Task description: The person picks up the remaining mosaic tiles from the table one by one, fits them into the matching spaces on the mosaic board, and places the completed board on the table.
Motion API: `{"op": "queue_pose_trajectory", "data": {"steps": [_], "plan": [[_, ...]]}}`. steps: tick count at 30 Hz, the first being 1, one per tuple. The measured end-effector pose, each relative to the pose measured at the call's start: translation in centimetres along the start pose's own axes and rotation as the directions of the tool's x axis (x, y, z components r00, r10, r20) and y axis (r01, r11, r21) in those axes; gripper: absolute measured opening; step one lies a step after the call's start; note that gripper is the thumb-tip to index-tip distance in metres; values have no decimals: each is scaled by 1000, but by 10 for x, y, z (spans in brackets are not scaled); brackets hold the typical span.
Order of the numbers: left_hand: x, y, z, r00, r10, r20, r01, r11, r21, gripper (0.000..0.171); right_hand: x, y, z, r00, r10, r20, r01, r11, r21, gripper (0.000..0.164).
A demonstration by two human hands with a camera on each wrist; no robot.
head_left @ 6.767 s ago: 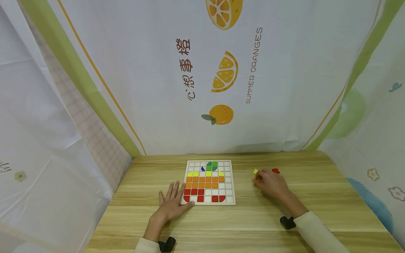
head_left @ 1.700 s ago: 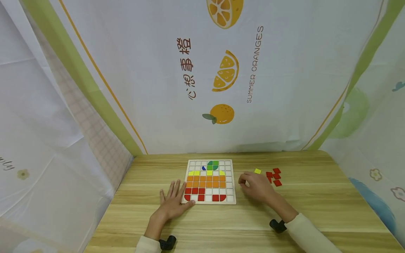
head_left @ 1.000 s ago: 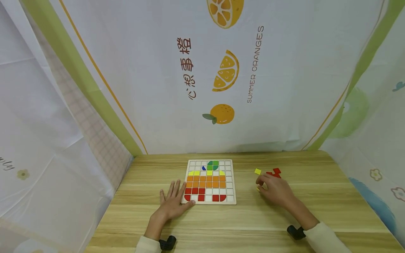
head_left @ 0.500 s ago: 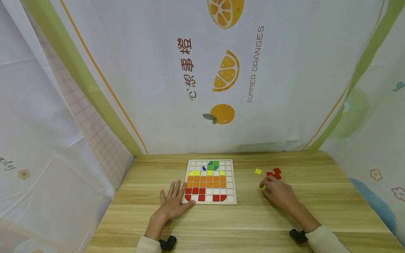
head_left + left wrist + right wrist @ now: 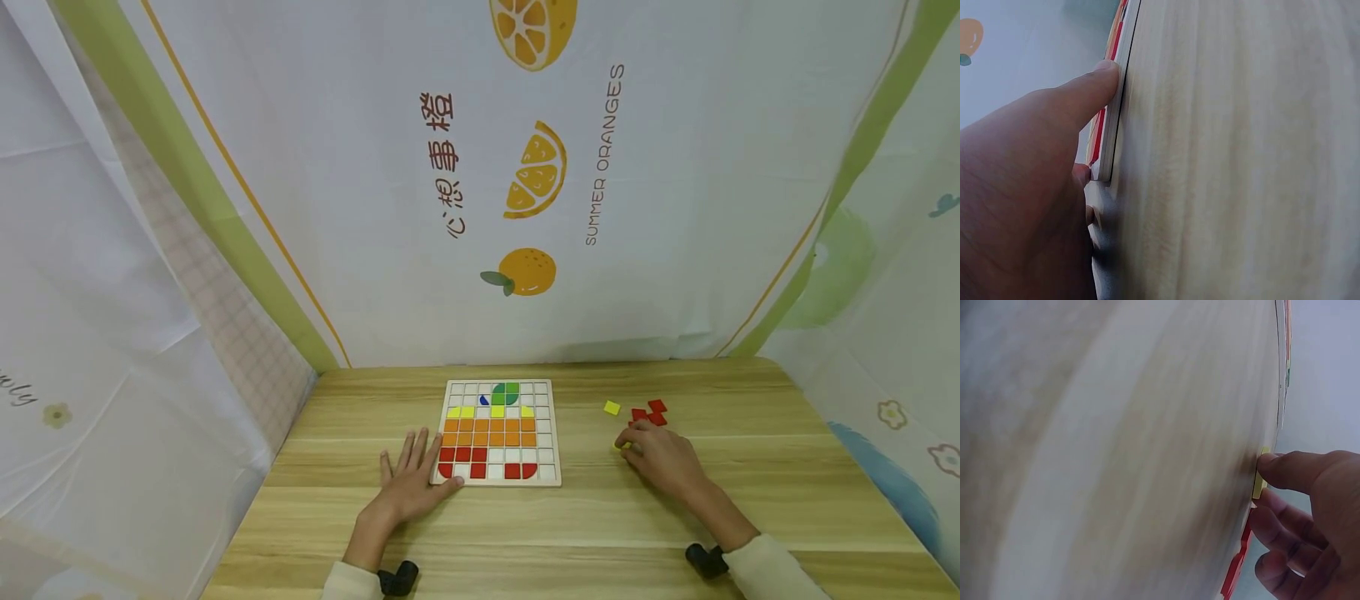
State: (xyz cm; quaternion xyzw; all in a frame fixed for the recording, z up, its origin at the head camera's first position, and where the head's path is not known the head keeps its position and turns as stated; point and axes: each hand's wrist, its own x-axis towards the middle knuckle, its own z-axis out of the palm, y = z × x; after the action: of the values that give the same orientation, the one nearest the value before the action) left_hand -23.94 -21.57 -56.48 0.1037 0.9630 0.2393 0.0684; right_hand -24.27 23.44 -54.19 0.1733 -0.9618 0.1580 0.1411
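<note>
The right hand (image 5: 662, 458) pinches 1 yellow tile (image 5: 1259, 482), flat along the table (image 5: 540, 542).

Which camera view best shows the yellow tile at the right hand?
Right wrist: the yellow tile shows close up against the right hand. The head view shows only a sliver; the left wrist view, none.

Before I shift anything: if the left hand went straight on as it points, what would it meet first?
The puzzle board, most likely: the left hand lies with its thumb on the near edge, and its fingers angle toward the left side. Whether the outer fingertips would slip past is unclear.
</note>
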Motion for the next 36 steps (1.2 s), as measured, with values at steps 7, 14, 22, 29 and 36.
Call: {"op": "queue_pose_trajectory", "data": {"steps": [7,14,22,29,36], "plan": [[-1,0,1,1000,-10,14,10,1000,-5,98,-1,-2,-1,1000,-1,-2,1,1000,-1,14],[-1,2,1,1000,-7,1,7,1000,-12,97,-2,-3,-3,1000,11,-7,-11,1000,4,14],[-1,1,1,1000,-5,-6,5,1000,-6,97,1,-3,-1,999,23,-24,-22,999,39,14],[-1,0,1,1000,-1,-8,1,1000,-6,98,9,-8,0,998,14,-67,-10,998,61,14],[0,0,0,1000,-4,5,4,1000,0,98,18,-19,0,996,-27,-83,33,997,72,13]]}}
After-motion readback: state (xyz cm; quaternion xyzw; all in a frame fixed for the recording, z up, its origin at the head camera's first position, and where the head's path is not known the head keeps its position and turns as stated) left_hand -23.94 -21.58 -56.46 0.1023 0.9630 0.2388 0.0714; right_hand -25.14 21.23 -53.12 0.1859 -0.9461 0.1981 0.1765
